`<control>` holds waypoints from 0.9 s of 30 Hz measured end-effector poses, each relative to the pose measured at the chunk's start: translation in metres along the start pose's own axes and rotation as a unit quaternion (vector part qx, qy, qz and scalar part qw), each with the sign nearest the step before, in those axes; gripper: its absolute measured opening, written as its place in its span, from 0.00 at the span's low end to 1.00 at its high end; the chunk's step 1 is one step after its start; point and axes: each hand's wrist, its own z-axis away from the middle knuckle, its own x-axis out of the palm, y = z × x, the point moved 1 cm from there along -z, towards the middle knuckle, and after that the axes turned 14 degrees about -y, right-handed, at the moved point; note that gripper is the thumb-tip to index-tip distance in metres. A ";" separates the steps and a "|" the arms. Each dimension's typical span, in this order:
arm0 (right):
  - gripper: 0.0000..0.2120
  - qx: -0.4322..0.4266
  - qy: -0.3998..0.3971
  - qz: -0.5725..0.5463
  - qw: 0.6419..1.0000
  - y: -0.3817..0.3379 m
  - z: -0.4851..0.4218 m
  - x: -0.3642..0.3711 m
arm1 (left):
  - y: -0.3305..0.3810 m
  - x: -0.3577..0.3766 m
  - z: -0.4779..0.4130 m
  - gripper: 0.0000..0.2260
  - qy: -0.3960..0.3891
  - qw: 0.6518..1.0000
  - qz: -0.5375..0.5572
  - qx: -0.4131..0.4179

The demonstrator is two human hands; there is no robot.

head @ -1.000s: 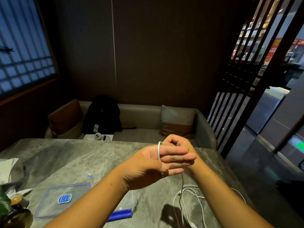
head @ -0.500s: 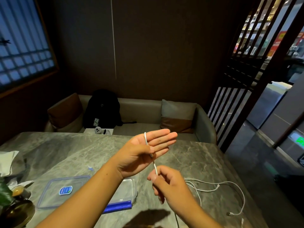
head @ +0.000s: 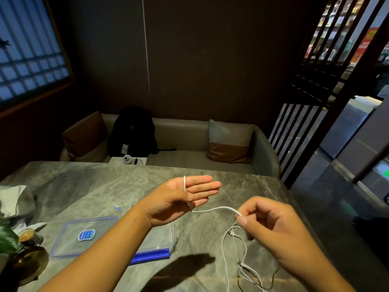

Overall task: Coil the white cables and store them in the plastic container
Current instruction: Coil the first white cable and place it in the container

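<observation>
White cable [head: 216, 209] looped over flat, straight-fingered left hand [head: 181, 199]; right hand [head: 271, 226] pinches it.
Light, limp, probably springs loose: best pinched close beside left hand. Slack lies on desk [head: 105, 186] under right hand.

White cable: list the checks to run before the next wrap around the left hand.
1. Left hand has its fingers straight to wrap around: ok.
2. White cable is looped over the left hand: ok, a strand crosses the fingers.
3. Right hand pinches the cable: ok.
4. Span between the hands is free of kinks: ok, a gentle curve.
5. Loose strands on the table are free of knots: cannot tell, they cross each other.
6. Plastic container is open: ok, its lid lies beside it.
</observation>
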 end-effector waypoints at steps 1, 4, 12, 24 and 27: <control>0.06 0.002 -0.010 0.022 1.000 0.000 -0.001 -0.006 | -0.001 0.000 0.000 0.25 -0.003 1.000 0.005 -0.003; 0.07 0.013 -0.042 0.071 0.997 0.002 -0.007 -0.022 | -0.001 0.001 -0.002 0.25 -0.013 1.000 0.016 -0.008; 0.06 -0.038 0.035 0.135 0.990 -0.004 -0.025 -0.048 | -0.004 0.009 -0.002 0.25 -0.086 0.995 -0.025 -0.052; 0.04 -0.124 -0.028 0.149 0.981 -0.029 -0.067 -0.033 | -0.020 0.041 -0.019 0.25 -0.191 0.977 0.004 -0.092; 0.04 -0.122 -0.043 0.159 0.979 -0.031 -0.077 -0.029 | -0.022 0.047 -0.022 0.24 -0.195 0.976 0.014 -0.090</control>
